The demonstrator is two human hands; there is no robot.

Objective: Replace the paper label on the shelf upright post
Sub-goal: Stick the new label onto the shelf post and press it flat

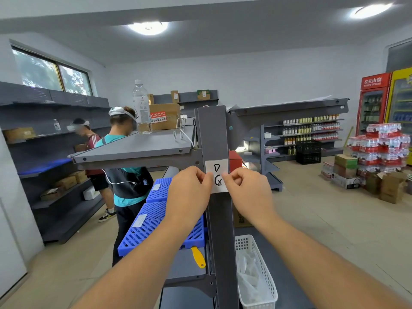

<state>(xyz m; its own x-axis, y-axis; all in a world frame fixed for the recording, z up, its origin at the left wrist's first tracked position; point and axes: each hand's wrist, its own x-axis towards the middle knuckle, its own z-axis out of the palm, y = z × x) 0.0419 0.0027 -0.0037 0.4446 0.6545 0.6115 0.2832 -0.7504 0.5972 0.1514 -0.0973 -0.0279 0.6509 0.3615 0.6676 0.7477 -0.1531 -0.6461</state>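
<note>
A grey shelf upright post (pixel 213 132) rises through the middle of the view. A white paper label (pixel 216 169) with black handwritten marks lies flat on the post's front face at hand height. My left hand (pixel 189 192) pinches the label's left edge with thumb and fingertips. My right hand (pixel 247 190) pinches its right edge the same way. The label's lower corners are partly covered by my fingers.
A grey shelf board (pixel 138 146) with a water bottle (pixel 142 108) and cardboard box (pixel 166 115) juts left of the post. Below are blue plastic grids (pixel 153 226), a yellow scraper (pixel 198 257) and a white basket (pixel 256 275). Two people (pixel 124 175) stand at left.
</note>
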